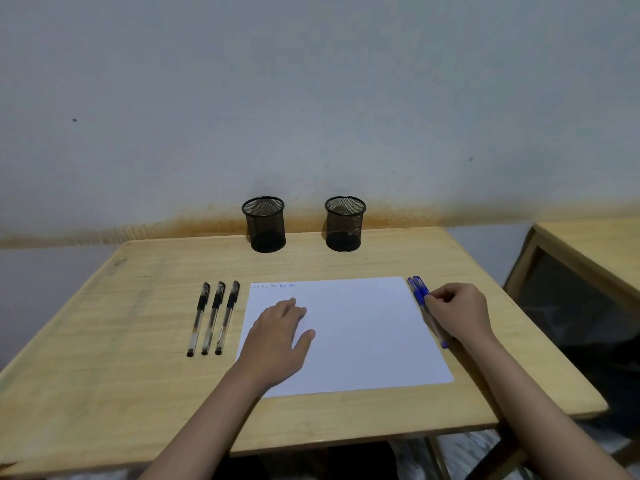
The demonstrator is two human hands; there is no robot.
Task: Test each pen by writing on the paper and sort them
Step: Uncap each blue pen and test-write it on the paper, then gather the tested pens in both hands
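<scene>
Just right of the white paper sheet (pixel 356 334), two blue-capped pens (pixel 419 292) lie near-to-far, caps far; the right hand (pixel 457 311) pinches them, the left hand (pixel 277 336) rests flat, released.

Both forearms enter from the bottom edge, bare to the frame limit (no sleeves in view). Left hand (pixel 277 336) and right hand (pixel 457 311): no rings, watch, gloves or bands seen. Fingernails short.

Blk pens (pixel 213 318), blue pens (pixel 419 291), white paper (pixel 363 334)
</scene>
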